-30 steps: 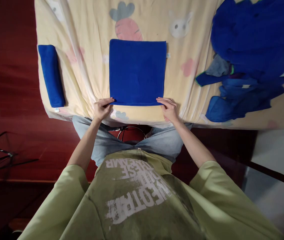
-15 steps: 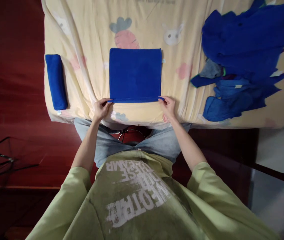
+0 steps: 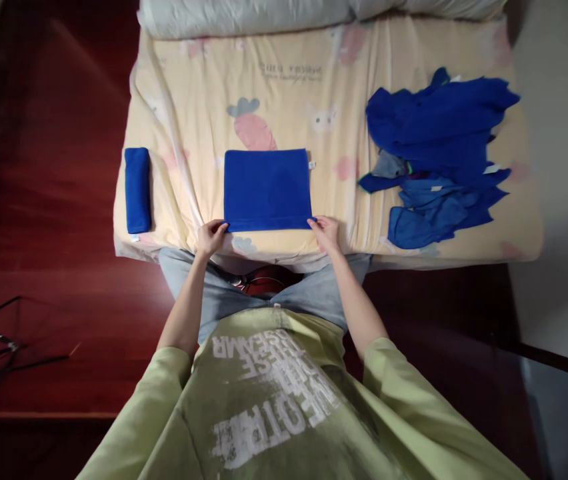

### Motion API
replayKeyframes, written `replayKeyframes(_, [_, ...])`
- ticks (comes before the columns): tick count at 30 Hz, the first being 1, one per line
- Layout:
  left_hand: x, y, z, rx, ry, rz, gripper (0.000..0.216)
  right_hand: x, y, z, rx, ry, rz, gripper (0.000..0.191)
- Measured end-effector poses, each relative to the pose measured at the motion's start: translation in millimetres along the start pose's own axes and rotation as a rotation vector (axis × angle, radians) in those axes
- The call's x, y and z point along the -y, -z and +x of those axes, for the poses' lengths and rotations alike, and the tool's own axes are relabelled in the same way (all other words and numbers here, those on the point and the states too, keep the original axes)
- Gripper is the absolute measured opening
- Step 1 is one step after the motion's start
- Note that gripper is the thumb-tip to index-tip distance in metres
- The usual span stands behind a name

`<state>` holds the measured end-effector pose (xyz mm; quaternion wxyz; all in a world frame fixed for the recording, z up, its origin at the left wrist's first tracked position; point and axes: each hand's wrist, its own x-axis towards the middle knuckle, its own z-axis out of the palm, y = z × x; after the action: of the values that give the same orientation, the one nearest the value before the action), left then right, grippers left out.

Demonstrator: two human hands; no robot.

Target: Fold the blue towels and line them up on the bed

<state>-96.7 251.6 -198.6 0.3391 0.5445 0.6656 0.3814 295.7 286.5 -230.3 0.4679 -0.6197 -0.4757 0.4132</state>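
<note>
A blue towel (image 3: 267, 187) lies flat on the bed in front of me, with a narrow strip along its near edge turned over. My left hand (image 3: 212, 237) pinches the near left corner of that folded strip. At the near right corner, my right hand (image 3: 325, 232) grips the strip between thumb and fingers. A small white tag (image 3: 313, 165) sticks out from the towel's right side. Off to the left rests a rolled blue towel (image 3: 137, 190), lying lengthwise away from me.
A loose heap of blue cloths (image 3: 439, 133) with a grey piece (image 3: 389, 164) covers the bed's right part. The bed has a cream patterned sheet (image 3: 189, 87), and a pale rolled quilt (image 3: 244, 17) at the far side. A black metal stand (image 3: 11, 347) is on the floor at left.
The near edge of the towel has been folded over into a wider flat strip, both hands still at its corners. My view has shifted, showing more of the bed's far side.
</note>
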Motion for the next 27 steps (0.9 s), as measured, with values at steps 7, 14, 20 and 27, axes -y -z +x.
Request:
replayKeyframes(7, [-8,0,7,-0.031,0.153,-0.048,0.041,1,-9,1,-0.063,0.004,-0.062,0.049])
replayKeyframes(14, [-13,2,6,-0.066,0.113,0.017,0.034,8,-15,1,-0.107,0.016,-0.129,0.047])
replayKeyframes(20, [-9,1,7,-0.083,0.129,0.054,0.035,11,-20,6,-0.135,0.007,-0.137,0.046])
replayKeyframes(27, [-3,1,13,-0.087,0.176,0.065,0.035,9,-19,9,-0.155,-0.005,-0.131,0.039])
